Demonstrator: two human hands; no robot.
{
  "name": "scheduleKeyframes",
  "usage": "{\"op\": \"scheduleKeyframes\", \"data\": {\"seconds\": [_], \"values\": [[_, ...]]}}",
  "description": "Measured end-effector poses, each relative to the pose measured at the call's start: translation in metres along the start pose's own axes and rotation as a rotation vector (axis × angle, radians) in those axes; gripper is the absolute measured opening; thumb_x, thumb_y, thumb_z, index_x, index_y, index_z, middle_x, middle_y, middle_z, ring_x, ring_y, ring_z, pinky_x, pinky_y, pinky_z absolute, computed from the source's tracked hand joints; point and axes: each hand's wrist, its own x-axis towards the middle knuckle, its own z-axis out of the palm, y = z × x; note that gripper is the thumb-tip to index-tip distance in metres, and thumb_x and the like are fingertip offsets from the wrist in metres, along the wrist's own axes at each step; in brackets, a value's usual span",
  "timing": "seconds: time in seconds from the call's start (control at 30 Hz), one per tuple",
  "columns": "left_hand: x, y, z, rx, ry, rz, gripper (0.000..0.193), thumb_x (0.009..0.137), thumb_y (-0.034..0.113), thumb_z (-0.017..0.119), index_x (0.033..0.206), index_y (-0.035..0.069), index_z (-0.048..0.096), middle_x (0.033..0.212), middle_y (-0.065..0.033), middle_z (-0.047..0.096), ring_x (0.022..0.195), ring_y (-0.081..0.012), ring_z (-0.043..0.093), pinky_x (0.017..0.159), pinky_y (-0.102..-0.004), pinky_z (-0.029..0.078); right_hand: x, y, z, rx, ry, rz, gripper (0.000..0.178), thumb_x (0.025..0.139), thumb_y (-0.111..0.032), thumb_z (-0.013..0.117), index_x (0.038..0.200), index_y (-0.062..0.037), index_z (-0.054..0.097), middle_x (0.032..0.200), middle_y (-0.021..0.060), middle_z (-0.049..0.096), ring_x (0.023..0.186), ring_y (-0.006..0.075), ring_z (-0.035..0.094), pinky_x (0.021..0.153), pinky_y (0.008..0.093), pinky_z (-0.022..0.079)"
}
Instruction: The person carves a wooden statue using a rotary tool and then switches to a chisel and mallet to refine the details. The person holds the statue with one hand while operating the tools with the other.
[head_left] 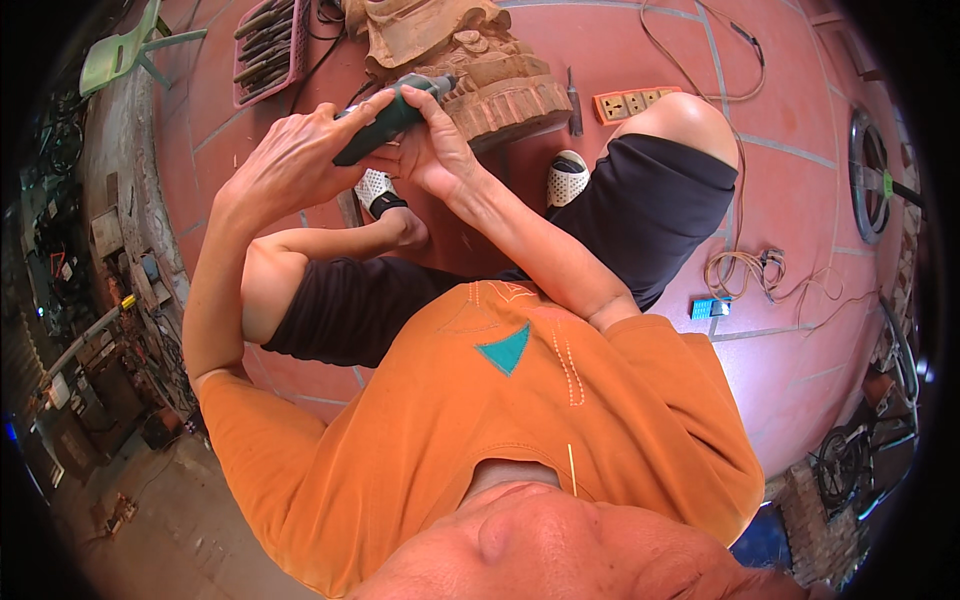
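Note:
A dark green rotary tool [388,128] is held between both hands, its narrow nose angled up and to the right. My left hand [305,150] is closed around its rear part, the fingers lying over the top. Nearer the nose, my right hand [436,145] grips the body, with the thumb along its upper side. The tool's tip lies at the edge of a brown wood carving [505,95] with draped folds and a ridged base. Whether the tip touches the wood I cannot tell.
A pink basket [301,50] of carving tools stands far left, near a green plastic chair [118,52]. Right of the carving are a chisel [574,110] and an orange power strip [632,104]. Cables [735,268] and a blue phone [711,309] lie on the red tiles.

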Motion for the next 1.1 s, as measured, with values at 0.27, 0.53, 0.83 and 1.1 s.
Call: {"op": "scheduleKeyframes", "data": {"seconds": [0.27,0.53,0.83,1.1], "values": [[0.005,0.006,-0.007,0.034,-0.019,0.013,0.089,0.079,0.015,0.072,0.159,0.032,0.035,0.097,-0.0225,0.064,0.081,-0.0401,0.068,0.075,-0.0476,0.054,-0.003,-0.002,0.001,0.012,-0.011,-0.007,0.051,0.093,-0.052,0.067,0.126,-0.0123,0.062,0.118,0.0093,0.072,0.107,0.0293,0.073,0.099,0.0487,0.056],[0.006,0.024,-0.019,0.055,-0.036,0.012,0.079,0.082,0.017,0.074,0.155,0.02,0.044,0.096,-0.0248,0.066,0.087,-0.0396,0.066,0.081,-0.0459,0.051,-0.006,-0.004,-0.001,0.033,-0.05,-0.002,0.053,0.094,-0.053,0.066,0.129,-0.0131,0.06,0.119,0.0092,0.072,0.107,0.0281,0.072,0.097,0.0469,0.057],[0.005,0.025,-0.021,0.053,-0.038,0.008,0.079,0.083,0.016,0.073,0.156,0.02,0.043,0.096,-0.0254,0.066,0.089,-0.0406,0.067,0.081,-0.0461,0.052,-0.004,-0.002,-0.002,0.056,-0.045,-0.004,0.054,0.094,-0.053,0.066,0.128,-0.0121,0.06,0.119,0.0086,0.072,0.106,0.0275,0.073,0.094,0.0459,0.058],[0.005,0.027,-0.018,0.052,-0.03,0.013,0.08,0.083,0.019,0.075,0.156,0.02,0.043,0.096,-0.0268,0.066,0.087,-0.0415,0.067,0.08,-0.0469,0.052,-0.007,-0.002,-0.001,0.033,-0.046,-0.01,0.051,0.091,-0.054,0.069,0.122,-0.0146,0.061,0.118,0.0088,0.07,0.107,0.0302,0.071,0.098,0.0525,0.055]]}}
